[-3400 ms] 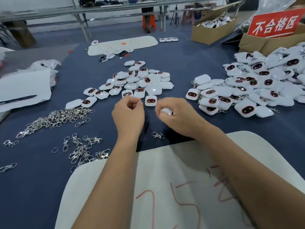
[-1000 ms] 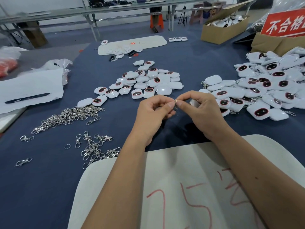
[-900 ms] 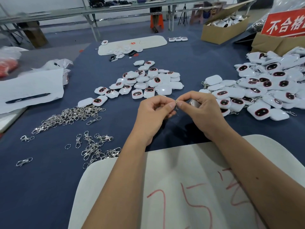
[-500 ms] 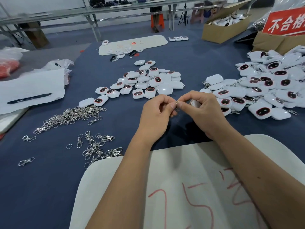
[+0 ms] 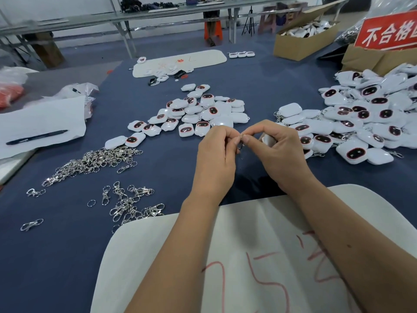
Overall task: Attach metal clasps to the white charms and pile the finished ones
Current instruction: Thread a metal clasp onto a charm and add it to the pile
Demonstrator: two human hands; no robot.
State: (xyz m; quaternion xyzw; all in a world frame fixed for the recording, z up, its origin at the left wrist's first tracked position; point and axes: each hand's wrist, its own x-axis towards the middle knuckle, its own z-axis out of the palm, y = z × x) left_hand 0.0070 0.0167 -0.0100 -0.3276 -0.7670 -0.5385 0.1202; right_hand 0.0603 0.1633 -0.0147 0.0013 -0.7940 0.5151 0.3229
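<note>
My left hand (image 5: 215, 155) and my right hand (image 5: 276, 152) meet fingertip to fingertip above the blue table. Between them they pinch a small metal clasp (image 5: 240, 141). A white charm (image 5: 267, 139) is tucked in my right palm, mostly hidden by the fingers. A loose group of white charms with dark oval faces (image 5: 196, 114) lies just beyond my hands. A bigger pile of charms with clasps (image 5: 361, 118) spreads at the right. Loose metal clasps (image 5: 94, 161) lie in a heap at the left, with more clasps (image 5: 130, 204) nearer me.
A white board with red writing (image 5: 259, 256) lies under my forearms. White paper with a black pen (image 5: 36, 136) is at the left edge. Cardboard boxes (image 5: 300, 41) and a red sign (image 5: 388, 32) stand at the back right. A second white board (image 5: 180, 62) lies far back.
My hands rose from the table and came together, fingertips joined on the clasp. Over the last second they have barely moved.
</note>
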